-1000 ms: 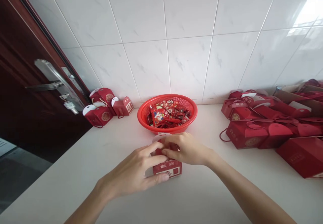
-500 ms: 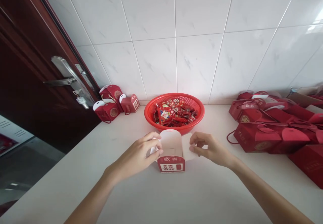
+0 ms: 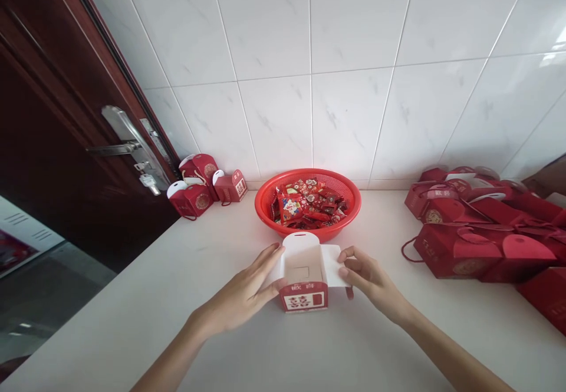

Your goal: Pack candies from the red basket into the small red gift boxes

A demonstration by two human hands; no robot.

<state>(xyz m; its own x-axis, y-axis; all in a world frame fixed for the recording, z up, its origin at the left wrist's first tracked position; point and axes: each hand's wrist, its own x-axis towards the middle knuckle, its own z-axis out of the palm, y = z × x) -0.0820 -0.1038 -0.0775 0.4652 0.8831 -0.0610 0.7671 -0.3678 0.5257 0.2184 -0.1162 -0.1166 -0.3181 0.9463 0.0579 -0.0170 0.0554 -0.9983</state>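
A small red gift box (image 3: 304, 299) stands upright on the white table, its top open and its white inside showing bare. My left hand (image 3: 247, 292) holds the box's left side, with fingers along the left flap and the thumb by the front corner. On the other side, my right hand (image 3: 365, 274) pinches the outer edge of the white right flap (image 3: 332, 265), which is folded outward. A bit of red cord shows below that flap. Just behind the box sits a red plastic basket (image 3: 260, 206) with several wrapped candies (image 3: 292, 208) in it.
Several closed red boxes (image 3: 460, 250) with cord handles crowd the right side of the table. Three more red boxes (image 3: 192, 200) stand at the back left near a dark door (image 3: 53, 115) with a metal handle. A tiled wall (image 3: 336, 109) runs behind the table.
My left fingers have straightened and settled against the box's left side. My right hand keeps its pinch on the right flap, now spread out more visibly. The view has shifted slightly.
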